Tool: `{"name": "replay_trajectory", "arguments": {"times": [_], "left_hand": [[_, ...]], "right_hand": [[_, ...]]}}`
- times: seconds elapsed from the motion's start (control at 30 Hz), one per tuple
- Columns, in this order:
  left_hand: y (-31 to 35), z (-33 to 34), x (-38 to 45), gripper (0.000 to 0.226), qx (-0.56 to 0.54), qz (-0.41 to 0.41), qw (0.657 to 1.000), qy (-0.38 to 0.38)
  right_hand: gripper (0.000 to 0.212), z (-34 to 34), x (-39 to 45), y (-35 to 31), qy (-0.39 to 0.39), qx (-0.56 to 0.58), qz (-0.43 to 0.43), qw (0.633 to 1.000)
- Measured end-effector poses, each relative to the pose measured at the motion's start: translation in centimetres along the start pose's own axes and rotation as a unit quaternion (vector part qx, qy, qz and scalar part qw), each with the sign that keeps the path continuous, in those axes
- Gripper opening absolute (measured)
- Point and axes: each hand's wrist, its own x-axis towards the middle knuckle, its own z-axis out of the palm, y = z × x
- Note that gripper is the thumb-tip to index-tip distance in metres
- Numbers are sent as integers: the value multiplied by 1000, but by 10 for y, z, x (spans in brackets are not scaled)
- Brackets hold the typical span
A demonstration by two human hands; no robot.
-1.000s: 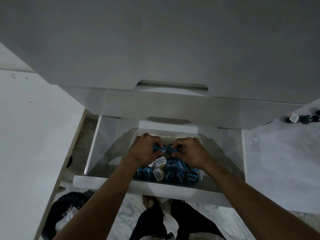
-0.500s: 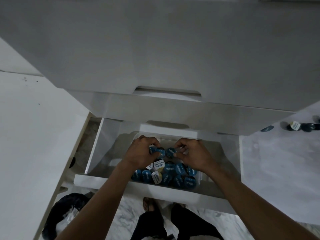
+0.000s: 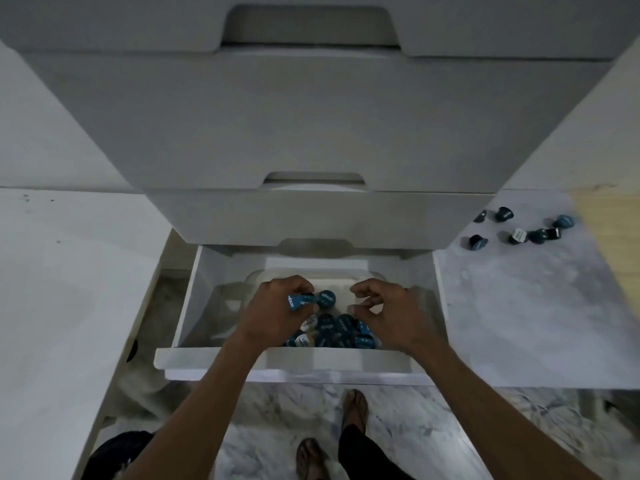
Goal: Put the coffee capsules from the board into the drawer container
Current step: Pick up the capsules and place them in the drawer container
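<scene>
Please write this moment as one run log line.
left hand: holds capsules over container | right hand: curled, empty | loose capsules: on board, right

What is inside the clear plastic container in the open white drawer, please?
A pile of blue coffee capsules fills the clear plastic container's near end. The hands cover part of the pile; its floor beneath is hidden.
</scene>
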Motion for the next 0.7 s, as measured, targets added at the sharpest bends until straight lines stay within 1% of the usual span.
{"name": "replay_trajectory", "arguments": {"times": [0.17, 0.37, 0.53, 0.6, 0.7], "left_hand": [[38, 20, -5, 24, -23, 57, 998, -9], [111, 61, 8, 23, -63, 127, 989, -41], [176, 115, 32, 25, -66, 147, 984, -75], [198, 139, 46, 26, -63, 143, 984, -85], [227, 179, 72, 25, -57, 122, 988, -78]], "right_hand": [[32, -29, -41, -4, 69, 32, 7, 997], [29, -101, -81, 17, 160, 34, 34, 986], [29, -172, -97, 64, 199, 13, 62, 978], [29, -201, -96, 90, 207, 17, 73, 975], [28, -245, -84, 131, 205, 18, 80, 975]]}}
